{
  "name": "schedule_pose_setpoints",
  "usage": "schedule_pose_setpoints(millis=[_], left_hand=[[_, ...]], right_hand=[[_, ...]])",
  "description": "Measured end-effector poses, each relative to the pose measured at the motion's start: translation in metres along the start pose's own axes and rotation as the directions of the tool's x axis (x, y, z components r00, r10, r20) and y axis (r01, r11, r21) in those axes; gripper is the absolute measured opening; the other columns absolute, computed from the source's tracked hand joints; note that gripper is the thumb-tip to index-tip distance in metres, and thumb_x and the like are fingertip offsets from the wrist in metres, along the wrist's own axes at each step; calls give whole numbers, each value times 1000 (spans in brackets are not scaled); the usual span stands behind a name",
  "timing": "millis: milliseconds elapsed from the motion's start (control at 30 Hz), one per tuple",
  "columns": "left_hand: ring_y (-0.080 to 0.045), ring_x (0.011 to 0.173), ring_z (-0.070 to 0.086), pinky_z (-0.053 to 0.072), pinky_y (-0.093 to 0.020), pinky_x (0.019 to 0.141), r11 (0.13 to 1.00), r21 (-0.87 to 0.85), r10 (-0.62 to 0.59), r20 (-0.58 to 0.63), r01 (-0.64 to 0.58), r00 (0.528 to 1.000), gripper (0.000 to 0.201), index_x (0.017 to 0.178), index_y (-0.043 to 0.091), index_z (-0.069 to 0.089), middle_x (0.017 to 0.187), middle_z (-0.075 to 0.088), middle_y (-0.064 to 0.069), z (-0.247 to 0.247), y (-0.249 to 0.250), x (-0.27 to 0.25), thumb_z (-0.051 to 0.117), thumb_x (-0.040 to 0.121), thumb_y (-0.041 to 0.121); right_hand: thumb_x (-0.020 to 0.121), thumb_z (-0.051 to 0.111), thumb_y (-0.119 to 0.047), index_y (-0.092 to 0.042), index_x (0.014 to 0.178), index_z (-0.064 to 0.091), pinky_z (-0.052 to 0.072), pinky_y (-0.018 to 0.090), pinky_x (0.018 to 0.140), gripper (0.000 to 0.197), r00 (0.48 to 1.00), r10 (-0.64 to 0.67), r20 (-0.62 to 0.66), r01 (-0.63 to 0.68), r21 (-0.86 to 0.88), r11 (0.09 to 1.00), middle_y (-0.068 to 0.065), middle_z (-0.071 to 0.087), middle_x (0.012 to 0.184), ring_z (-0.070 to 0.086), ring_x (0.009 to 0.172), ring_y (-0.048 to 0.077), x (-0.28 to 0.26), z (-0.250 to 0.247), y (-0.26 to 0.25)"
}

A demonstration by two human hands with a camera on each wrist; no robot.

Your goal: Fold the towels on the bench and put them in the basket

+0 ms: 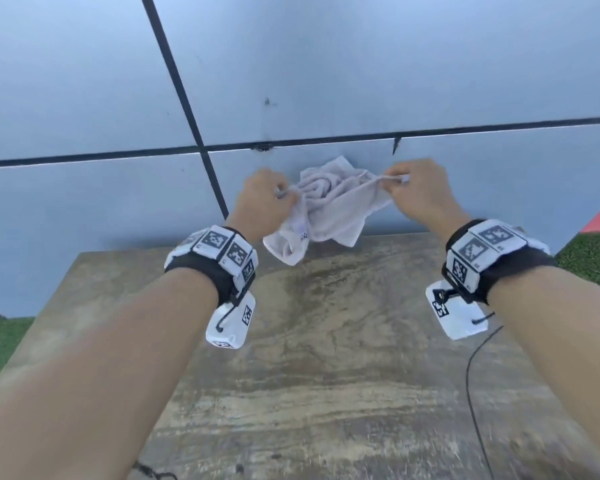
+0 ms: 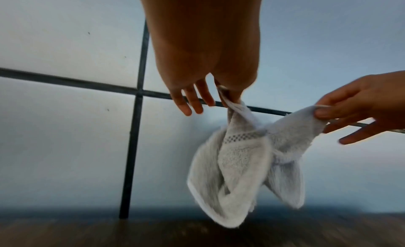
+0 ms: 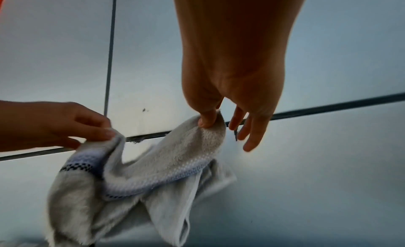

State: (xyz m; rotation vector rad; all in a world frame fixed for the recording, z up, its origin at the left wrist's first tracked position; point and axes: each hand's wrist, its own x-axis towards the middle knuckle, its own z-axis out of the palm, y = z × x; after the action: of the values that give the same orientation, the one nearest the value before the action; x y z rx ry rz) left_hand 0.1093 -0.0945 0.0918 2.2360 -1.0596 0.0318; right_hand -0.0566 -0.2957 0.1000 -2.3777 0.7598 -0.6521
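A crumpled grey towel [image 1: 326,206] is held above the bench's [image 1: 326,358] far edge, pinched by left hand [image 1: 262,199] and right hand [image 1: 413,188]. Spreading comes before folding, judging by this; next, corners need pulling apart.

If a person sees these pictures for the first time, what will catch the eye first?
First, the crumpled pale towel, held in the air between both hands above the far edge of the wooden bench. The left hand and right hand each pinch one corner of it. Behind stands a grey panelled wall with dark seams.
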Motion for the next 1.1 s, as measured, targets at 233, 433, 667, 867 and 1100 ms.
schedule_pose_setpoints(millis=[233, 433, 667, 867, 1100], left_hand=[[-24, 61, 49, 36, -29, 59, 994, 34, -82, -391, 104, 917, 19, 95, 18, 66, 61, 50, 1, -63, -27, 34, 52, 96, 32], [-31, 55, 67, 50, -30, 42, 944, -309, -217, -326, 114, 920, 16, 100, 8, 62, 78, 68, -20, -73, -13, 39, 50, 100, 20], [-29, 80, 69, 58, -50, 75, 929, -367, -182, -358, 41, 916, 18, 81, 17, 53, 81, 63, -10, -76, -17, 29, 52, 99, 19], [-20, 77, 52, 42, -31, 66, 984, -161, -135, -350, 83, 927, 19, 90, 1, 62, 88, 62, -14, -83, -23, -3, 56, 97, 18], [-13, 55, 42, 33, -26, 50, 970, -190, -187, -193, 151, 963, 20, 90, 5, 58, 70, 55, -1, -94, -31, -67, 56, 99, 23]], right_hand=[[84, 62, -23, -7, 59, 48, 35, 33, 59, 32, 965, -123, -230, 120, -26, 992, 12, 39, 55, 39, 60, 26, 45, -27, -2], [80, 65, -10, -8, 61, 62, 44, 32, 65, 19, 977, -64, -203, 69, 18, 997, 11, 45, 53, 47, 56, 32, 55, -23, -10], [89, 62, -8, -3, 85, 74, 37, 26, 64, 14, 962, -79, -262, 83, 6, 997, 10, 65, 73, 54, 69, 21, 43, -27, -17], [91, 61, -9, -4, 86, 72, 47, 34, 71, 13, 975, -100, -198, 103, 5, 995, 12, 69, 78, 60, 73, 27, 9, -31, -20], [93, 62, -11, -4, 89, 71, 35, 29, 62, 12, 986, -154, -65, 145, -120, 982, 8, 63, 74, 55, 73, 26, -44, -34, -22]])
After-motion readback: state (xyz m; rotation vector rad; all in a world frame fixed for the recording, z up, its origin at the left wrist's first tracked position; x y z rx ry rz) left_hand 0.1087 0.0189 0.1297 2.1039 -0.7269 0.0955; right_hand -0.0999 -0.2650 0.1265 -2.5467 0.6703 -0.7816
